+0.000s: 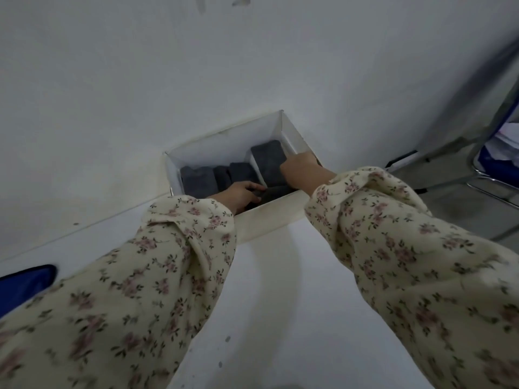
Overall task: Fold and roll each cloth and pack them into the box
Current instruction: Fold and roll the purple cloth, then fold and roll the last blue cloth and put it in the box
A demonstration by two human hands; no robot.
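at the far left edge a rounded blue object [25,284] pokes in beside the white tabletop [280,318], which meets a plain white wall [196,66]. two arms in cream floral sleeves [168,262] reach forward to an open white cardboard box [269,217] that stands on the tabletop against the wall. in the box's left compartment several dark grey rolled cloths [196,179] sit packed side by side. the left hand [238,196] is down inside the box at its near wall, its fingers [255,188] curled over a dark grey cloth [278,193] lying low along that wall, gripping it. a thin white divider [257,169] splits the box, and right of it a folded dark grey cloth [268,158] fills the right compartment. the right hand [303,168] rests at the box's right end, touching that folded cloth. its fingertips are hidden behind the back of the hand, so whether it grips or only presses cannot be told. at the far right, off the table, stands a metal-framed chair with a blue seat [490,160].
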